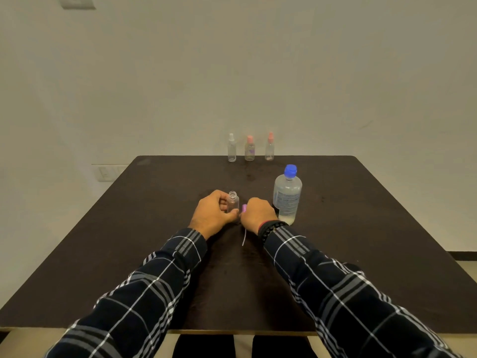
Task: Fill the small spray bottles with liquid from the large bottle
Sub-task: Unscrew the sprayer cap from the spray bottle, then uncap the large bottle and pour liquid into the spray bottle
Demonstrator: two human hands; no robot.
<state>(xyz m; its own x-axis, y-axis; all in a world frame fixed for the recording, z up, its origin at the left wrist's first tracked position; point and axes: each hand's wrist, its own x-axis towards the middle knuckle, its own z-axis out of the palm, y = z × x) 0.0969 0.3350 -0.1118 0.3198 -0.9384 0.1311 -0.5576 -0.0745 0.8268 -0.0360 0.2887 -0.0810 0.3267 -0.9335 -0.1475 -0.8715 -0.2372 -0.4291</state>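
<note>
Head view: left hand [214, 213] grips clear round uncapped bottle [233, 202] on dark matte table [361, 241]

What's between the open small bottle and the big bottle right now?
In the head view, the right hand, closed on the purple spray cap, sits between the open bottle and the big bottle.

light: dim, warm, even | shadows: soft, faint | glare: none seen | focus: slightly soft throughout | distortion: wide-angle stretch at 5 and 7 o'clock
</note>
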